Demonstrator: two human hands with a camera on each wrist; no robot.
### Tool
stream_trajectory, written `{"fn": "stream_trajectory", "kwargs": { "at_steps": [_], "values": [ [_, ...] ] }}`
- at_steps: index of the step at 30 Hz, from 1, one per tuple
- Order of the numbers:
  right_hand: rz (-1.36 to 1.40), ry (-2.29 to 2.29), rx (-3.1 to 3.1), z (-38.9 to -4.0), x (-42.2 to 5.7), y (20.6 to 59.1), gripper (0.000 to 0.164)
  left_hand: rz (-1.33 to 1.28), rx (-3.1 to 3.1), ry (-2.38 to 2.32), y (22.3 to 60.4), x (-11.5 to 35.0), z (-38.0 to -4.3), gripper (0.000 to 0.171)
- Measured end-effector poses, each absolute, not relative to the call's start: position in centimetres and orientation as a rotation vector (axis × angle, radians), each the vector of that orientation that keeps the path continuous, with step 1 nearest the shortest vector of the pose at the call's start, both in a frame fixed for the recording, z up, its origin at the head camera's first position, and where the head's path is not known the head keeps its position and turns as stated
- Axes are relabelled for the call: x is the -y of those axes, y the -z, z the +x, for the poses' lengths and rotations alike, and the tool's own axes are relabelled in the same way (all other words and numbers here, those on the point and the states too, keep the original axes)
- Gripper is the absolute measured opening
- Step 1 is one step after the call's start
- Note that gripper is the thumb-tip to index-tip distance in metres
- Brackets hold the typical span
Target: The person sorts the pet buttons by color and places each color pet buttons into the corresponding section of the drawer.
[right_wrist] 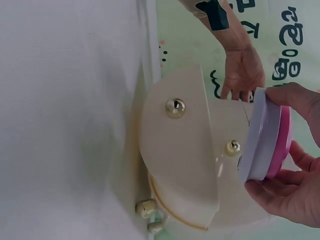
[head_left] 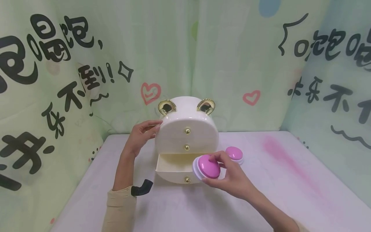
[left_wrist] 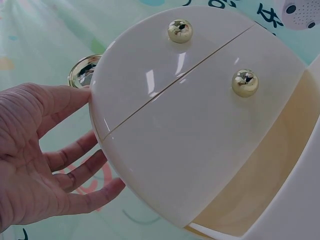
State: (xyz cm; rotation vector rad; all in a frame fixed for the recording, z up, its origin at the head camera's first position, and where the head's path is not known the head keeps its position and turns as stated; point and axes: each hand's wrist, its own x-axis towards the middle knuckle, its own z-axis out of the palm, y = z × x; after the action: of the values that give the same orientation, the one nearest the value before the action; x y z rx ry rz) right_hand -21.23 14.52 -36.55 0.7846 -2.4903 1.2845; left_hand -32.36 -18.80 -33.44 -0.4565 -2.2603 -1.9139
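Observation:
A white frog-shaped drawer box with gold-rimmed eyes and round gold knobs stands on the table. Its bottom drawer is pulled out and shows a cream interior. My left hand rests on the box's left side, fingers extended and spread in the left wrist view, thumb near the gold eye. In front of the open drawer's right part, my right hand grips a round pink-and-white case by its edges, tilted with the pink side toward the head camera. A second pink-and-white case sits behind the right hand.
The box stands on a pale table with a pink smear at right. Patterned curtains with black writing and hearts enclose the back and sides. In the left wrist view, a white perforated object shows at the top right corner.

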Motion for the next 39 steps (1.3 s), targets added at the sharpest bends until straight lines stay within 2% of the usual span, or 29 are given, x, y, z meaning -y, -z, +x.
{"fn": "stream_trajectory", "kwargs": {
  "at_steps": [6,11,39],
  "values": [
    [0.885,-1.216,2.498,-21.3,-13.0,36.3,0.06,-0.463,2.262,1.908,33.5,18.9,-32.4,0.037],
    [0.943,-1.164,2.484,-21.8,-11.9,36.6,0.058,-0.447,2.258,1.914,33.6,19.1,-32.4,0.037],
    [0.863,-1.282,2.641,-24.3,-7.3,36.4,0.053,-0.476,2.254,1.915,33.5,18.9,-32.4,0.037]
  ]
}}
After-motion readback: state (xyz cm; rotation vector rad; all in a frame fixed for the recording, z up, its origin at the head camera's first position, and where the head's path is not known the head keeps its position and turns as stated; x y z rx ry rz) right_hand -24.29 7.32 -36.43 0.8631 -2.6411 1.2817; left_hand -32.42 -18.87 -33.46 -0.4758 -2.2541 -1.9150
